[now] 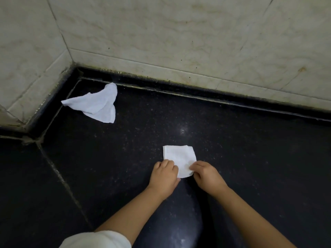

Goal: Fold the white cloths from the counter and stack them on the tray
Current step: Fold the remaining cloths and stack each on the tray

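Folded cloth (179,159) pinched between both hands: left hand (164,173), right hand (206,173).

**White cloths on speckled black, cream marble behind**

The polished stone counter (232,140) is black, flecked all over with fine pale specks and crossed by thin grey seam lines. The small folded square cloth (179,156) near the middle is plain white. The loose rumpled cloth (96,104) at the far left is white with a faint bluish cast. The tiled wall (179,33) is cream, veined with tan streaks and dotted with dark spots. A rolled fabric sleeve (96,239) at the near left is off-white.
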